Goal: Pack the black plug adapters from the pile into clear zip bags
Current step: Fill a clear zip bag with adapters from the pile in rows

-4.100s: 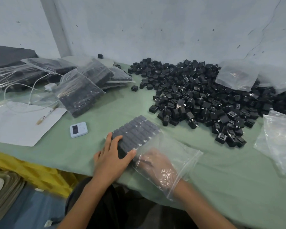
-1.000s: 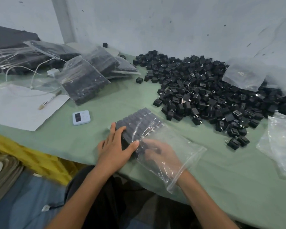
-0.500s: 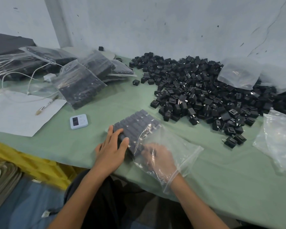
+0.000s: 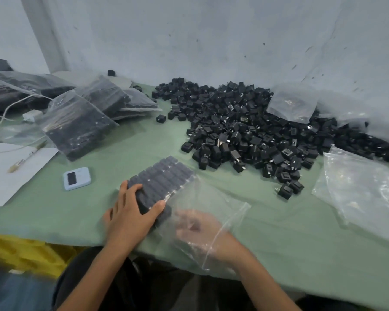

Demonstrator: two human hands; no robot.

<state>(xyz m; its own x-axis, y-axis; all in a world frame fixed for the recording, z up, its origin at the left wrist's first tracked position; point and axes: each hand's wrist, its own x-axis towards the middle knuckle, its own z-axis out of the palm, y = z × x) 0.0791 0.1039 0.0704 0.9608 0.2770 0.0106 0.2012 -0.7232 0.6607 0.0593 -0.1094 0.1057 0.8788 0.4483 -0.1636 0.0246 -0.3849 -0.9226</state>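
Near the table's [image 4: 267, 254] front edge, the right hand [image 4: 202, 234] sits inside the clear zip bag [image 4: 213, 203], too blurred through the film to tell how its fingers lie. Just beside it, the left hand [image 4: 130, 213] clamps the near end of the tidy block of adapters [image 4: 164, 178], whose side meets the bag's mouth. The danger is that the rows look loose, so a snag on the mouth's lip could buckle and scatter them. Farther back, by the wall, lies the pile [image 4: 245, 131], with filled bags [image 4: 76, 124] at the far left.
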